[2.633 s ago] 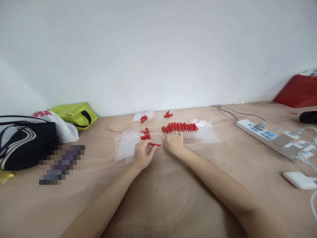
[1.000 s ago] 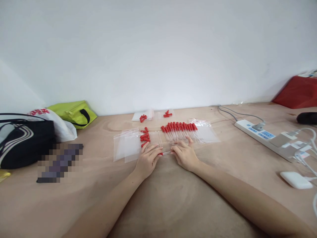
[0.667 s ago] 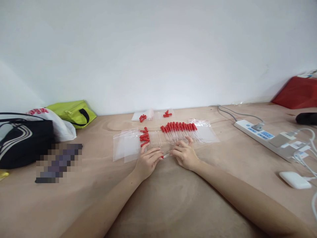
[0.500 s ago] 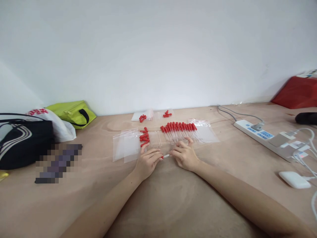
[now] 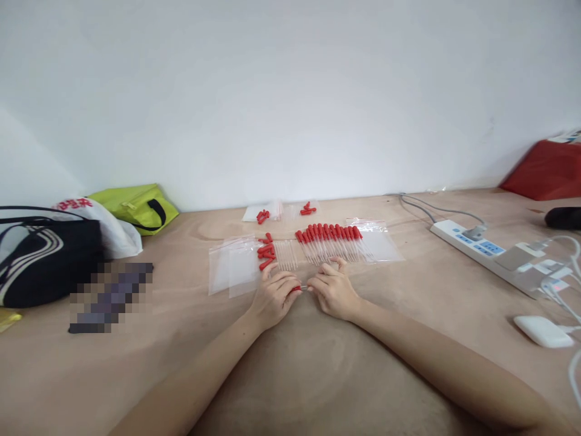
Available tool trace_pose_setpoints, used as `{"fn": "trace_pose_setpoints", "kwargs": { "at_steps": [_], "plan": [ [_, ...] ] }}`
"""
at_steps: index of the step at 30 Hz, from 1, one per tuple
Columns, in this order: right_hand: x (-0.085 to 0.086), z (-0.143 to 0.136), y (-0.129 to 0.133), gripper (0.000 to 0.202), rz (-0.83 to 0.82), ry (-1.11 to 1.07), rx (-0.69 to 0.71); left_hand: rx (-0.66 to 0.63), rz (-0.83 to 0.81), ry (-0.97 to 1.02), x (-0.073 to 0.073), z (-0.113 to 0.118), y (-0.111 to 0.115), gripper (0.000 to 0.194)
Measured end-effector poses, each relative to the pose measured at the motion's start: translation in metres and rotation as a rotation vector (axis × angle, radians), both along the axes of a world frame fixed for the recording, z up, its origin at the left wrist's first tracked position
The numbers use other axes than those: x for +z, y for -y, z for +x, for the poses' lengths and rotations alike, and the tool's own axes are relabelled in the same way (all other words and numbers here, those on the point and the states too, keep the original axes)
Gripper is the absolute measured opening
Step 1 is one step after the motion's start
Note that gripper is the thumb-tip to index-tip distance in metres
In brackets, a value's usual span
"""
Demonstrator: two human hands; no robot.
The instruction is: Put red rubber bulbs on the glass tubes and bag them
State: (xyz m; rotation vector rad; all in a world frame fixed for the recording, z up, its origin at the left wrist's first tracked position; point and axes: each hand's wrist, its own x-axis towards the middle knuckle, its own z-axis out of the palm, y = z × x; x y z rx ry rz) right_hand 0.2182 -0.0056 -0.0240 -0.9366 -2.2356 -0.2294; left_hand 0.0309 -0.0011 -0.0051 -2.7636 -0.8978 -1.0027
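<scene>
Bulb [image 5: 296, 289] sits pinched by the left hand [image 5: 273, 297], tube [image 5: 304, 288] by the right hand [image 5: 334, 290] at three o'clock, both grips closed. Toward twelve, far bags [image 5: 250, 213] carry loose bulbs [image 5: 262, 216], inside or atop unclear.

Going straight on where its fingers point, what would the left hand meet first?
Besides the clear tube between them, most likely the right hand, though one view leaves depth unclear.

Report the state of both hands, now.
Left hand: closed, holding a red bulb.
Right hand: closed, holding a thin clear tube, its near end at the bulb.
</scene>
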Motion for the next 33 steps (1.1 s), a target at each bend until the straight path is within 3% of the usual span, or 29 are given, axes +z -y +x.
{"fn": "trace_pose_setpoints", "kwargs": {
  "at_steps": [5,12,16,33],
  "plan": [
    [0.001,-0.005,0.000,0.018,-0.023,0.028,-0.016,0.013,0.012,-0.022,0.001,0.001,0.001,0.012],
    [0.016,-0.001,-0.002,0.021,-0.010,0.147,-0.078,0.147,0.077,0.015,0.000,-0.005,-0.007,0.014],
    [0.015,0.006,-0.004,0.021,-0.004,0.159,-0.107,0.202,0.077,0.023,-0.001,-0.009,-0.009,0.013],
    [0.004,0.015,-0.008,0.020,-0.003,0.086,-0.022,0.135,0.054,-0.028,0.004,-0.009,-0.002,0.021]
  ]
}}
